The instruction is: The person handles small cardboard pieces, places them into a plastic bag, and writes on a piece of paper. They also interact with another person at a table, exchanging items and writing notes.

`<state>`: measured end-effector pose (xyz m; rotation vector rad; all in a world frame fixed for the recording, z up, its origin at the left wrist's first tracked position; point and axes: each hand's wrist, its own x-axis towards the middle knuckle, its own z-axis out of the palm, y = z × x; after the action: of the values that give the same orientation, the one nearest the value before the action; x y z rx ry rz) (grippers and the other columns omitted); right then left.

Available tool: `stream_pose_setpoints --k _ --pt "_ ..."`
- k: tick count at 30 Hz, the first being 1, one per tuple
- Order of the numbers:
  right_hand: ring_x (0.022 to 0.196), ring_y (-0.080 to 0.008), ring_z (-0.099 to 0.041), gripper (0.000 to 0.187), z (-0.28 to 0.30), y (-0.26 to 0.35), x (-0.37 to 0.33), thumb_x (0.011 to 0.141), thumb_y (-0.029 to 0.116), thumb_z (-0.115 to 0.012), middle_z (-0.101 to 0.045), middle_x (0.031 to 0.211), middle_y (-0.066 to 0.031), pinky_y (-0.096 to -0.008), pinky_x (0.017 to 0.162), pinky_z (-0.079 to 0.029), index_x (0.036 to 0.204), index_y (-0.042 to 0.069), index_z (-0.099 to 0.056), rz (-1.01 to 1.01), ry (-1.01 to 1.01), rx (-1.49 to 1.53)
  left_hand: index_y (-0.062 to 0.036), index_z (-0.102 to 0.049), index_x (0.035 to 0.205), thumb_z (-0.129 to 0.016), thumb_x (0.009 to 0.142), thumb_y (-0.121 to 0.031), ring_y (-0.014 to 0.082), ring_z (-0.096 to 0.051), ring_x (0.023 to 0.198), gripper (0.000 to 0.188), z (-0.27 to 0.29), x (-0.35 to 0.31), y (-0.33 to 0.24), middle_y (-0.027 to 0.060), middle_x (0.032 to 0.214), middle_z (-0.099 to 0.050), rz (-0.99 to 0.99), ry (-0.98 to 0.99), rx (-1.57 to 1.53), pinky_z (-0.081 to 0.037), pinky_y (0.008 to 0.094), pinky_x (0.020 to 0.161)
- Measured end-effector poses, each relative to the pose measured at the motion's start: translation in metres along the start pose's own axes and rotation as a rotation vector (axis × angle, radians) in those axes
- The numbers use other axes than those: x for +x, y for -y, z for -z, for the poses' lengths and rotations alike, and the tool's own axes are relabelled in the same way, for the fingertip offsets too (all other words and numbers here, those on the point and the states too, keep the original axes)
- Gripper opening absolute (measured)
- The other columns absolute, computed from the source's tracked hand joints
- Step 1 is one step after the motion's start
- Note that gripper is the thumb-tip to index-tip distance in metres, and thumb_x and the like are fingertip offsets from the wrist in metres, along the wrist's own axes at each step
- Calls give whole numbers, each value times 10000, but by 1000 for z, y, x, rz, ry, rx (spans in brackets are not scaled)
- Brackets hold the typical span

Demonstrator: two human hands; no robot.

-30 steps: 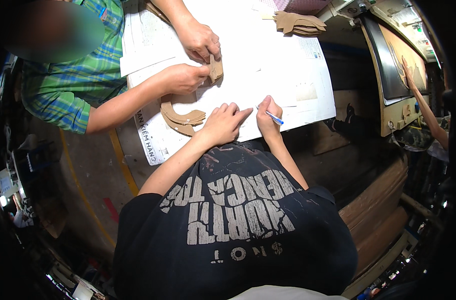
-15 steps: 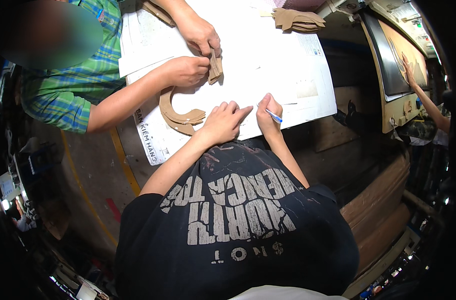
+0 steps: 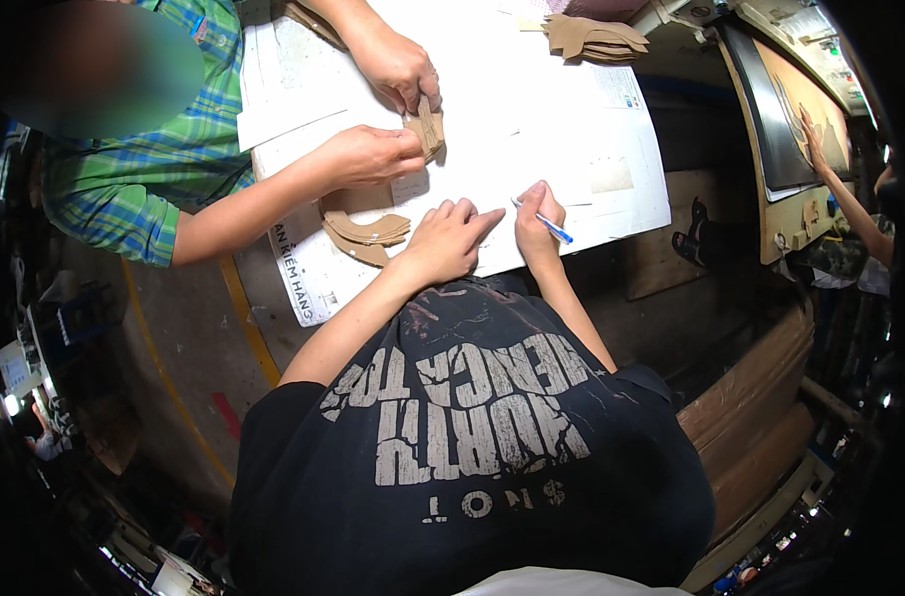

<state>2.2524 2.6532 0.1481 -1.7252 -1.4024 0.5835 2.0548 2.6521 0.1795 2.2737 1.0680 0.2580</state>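
My right hand [image 3: 538, 221] pinches a white and blue pen [image 3: 558, 231], its tip near the white paper sheet [image 3: 532, 134] on the table. My left hand [image 3: 451, 240] rests on the same sheet, its index finger stretched toward the pen and nothing visible in it. Left of that hand lies a stack of curved brown cut pieces [image 3: 371, 234]. Farther off, a co-worker's two hands [image 3: 401, 74] handle another small stack of brown pieces [image 3: 429, 129].
The co-worker in a green checked shirt [image 3: 125, 204] leans in from the left. More brown pieces [image 3: 594, 40] are piled at the table's far right. Another person's hand [image 3: 812, 144] touches a brown sheet on an upright board [image 3: 770, 129] at right.
My right hand has tilted slightly, and the pen's blue end has shifted a little right. The co-worker's near hand has moved slightly right and nearer, partly covering the curved stack.
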Motion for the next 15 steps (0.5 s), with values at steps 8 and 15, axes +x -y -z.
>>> stream_pose_setpoints --k 8,15 --pt "667 -391 -678 383 -4 -2 -1 1094 243 -423 -662 711 -195 -459 625 -521 841 23 -609 -46 43 51 -198 -535 1488 -574 906 -121 308 -551 1020 588 2 1 0 126 1123 -572 15 8 -7 -449 436 897" --pt "633 -390 -652 365 -3 5 -1 1087 236 -447 -633 689 -203 -459 601 -505 827 22 -586 58 69 12 -200 -533 1490 -579 898 -122 311 -554 1018 599 -1 0 -1 129 1128 -571 22 15 2 -450 435 899"
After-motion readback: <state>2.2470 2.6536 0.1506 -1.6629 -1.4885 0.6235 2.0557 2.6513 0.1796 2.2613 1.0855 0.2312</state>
